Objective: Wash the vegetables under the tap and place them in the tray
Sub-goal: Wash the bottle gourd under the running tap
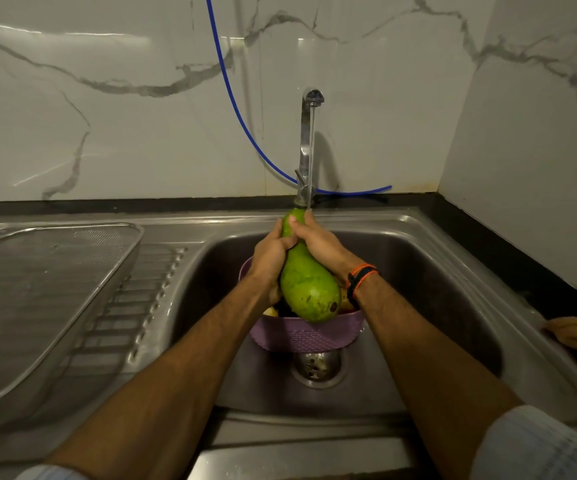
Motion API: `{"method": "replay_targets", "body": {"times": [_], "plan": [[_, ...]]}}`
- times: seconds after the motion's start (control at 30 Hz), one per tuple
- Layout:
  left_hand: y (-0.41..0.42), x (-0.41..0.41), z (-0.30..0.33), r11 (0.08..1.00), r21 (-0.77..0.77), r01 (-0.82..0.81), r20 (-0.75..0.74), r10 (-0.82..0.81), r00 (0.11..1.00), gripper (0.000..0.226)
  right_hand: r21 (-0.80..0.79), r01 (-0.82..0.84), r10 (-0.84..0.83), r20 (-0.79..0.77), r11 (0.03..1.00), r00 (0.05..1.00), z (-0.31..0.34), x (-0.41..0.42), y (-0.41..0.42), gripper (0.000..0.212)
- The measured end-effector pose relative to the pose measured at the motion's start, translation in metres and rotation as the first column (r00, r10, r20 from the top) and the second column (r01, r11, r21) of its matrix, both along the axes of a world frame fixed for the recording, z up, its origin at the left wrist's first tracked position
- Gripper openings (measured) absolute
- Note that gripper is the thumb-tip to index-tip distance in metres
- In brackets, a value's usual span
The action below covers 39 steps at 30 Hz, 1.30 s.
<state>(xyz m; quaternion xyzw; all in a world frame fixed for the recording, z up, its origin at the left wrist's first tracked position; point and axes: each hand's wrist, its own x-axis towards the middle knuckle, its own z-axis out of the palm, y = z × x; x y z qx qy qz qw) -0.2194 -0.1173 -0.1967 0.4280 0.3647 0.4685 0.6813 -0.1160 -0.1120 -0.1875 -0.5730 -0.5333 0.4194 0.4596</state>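
While gripped: smooth, pear-shaped gourd (306, 285)

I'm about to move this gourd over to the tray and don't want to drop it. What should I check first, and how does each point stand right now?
1. Both hands hold the gourd: ok; left hand and right hand wrap its narrow neck.
2. Water reaches it: ok; the tap runs onto its top end.
3. Whole gourd rinsed: cannot tell; the stream strikes only the top.
4. Tray ready on the drainboard at the left: ok, nothing seen in it.
5. Path leftward: ok; only the sink rim lies between.
6. Basket below stands steady: cannot tell.
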Motion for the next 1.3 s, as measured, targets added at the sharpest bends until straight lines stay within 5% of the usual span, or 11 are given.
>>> {"method": "replay_targets", "body": {"times": [0.2, 0.33, 0.57, 0.7, 0.83, 0.93, 1.03, 1.07, 1.13, 1.2, 1.3], "plan": [[-0.005, 0.002, 0.003, 0.995, 0.088, 0.043, -0.091, -0.035, 0.995, 0.054, 0.141, 0.162, -0.124, -0.247, 0.977, 0.961, 0.004, 0.003, -0.004, 0.059], [-0.007, -0.006, 0.006, 0.984, 0.159, 0.083, -0.241, -0.043, 0.969, 0.097, 0.233, 0.239, -0.171, -0.28, 0.943, 0.945, 0.006, -0.002, -0.004, 0.045], [-0.018, -0.004, 0.012, 0.907, 0.396, 0.143, -0.442, 0.052, 0.896, 0.123, 0.325, 0.222, -0.226, -0.024, 0.919, 0.974, 0.013, 0.002, 0.0, 0.029], [-0.02, -0.004, 0.013, 0.877, 0.464, 0.126, -0.439, 0.103, 0.892, 0.126, 0.376, 0.233, -0.293, 0.111, 0.897, 0.95, 0.033, 0.002, 0.012, 0.007], [-0.018, -0.003, 0.018, 0.883, 0.463, 0.069, -0.393, 0.135, 0.91, 0.116, 0.179, 0.187, -0.239, 0.333, 0.966, 0.912, 0.074, 0.002, 0.031, 0.021], [-0.015, -0.004, 0.02, 0.891, 0.453, 0.033, -0.382, 0.161, 0.91, 0.117, 0.049, 0.062, -0.061, -0.015, 0.997, 0.998, 0.076, 0.01, 0.031, 0.027], [-0.015, -0.005, 0.023, 0.907, 0.42, 0.038, -0.395, 0.145, 0.907, 0.118, 0.164, 0.053, 0.025, -0.442, 0.985, 0.897, 0.058, 0.009, 0.027, 0.014], [-0.015, -0.005, 0.022, 0.911, 0.411, 0.038, -0.394, 0.139, 0.909, 0.118, 0.22, 0.141, -0.035, -0.428, 0.965, 0.903, 0.052, 0.005, 0.027, 0.013], [-0.013, -0.004, 0.021, 0.912, 0.409, 0.03, -0.385, 0.142, 0.912, 0.118, 0.339, 0.311, -0.269, -0.164, 0.888, 0.949, 0.042, -0.002, 0.031, 0.012], [-0.011, -0.002, 0.019, 0.91, 0.413, 0.026, -0.382, 0.147, 0.912, 0.12, 0.384, 0.36, -0.43, 0.112, 0.85, 0.896, 0.046, -0.01, 0.034, 0.008], [-0.009, -0.003, 0.018, 0.901, 0.433, 0.029, -0.392, 0.16, 0.906, 0.119, 0.278, 0.301, -0.403, 0.468, 0.912, 0.786, 0.073, -0.015, 0.037, 0.015]]}}
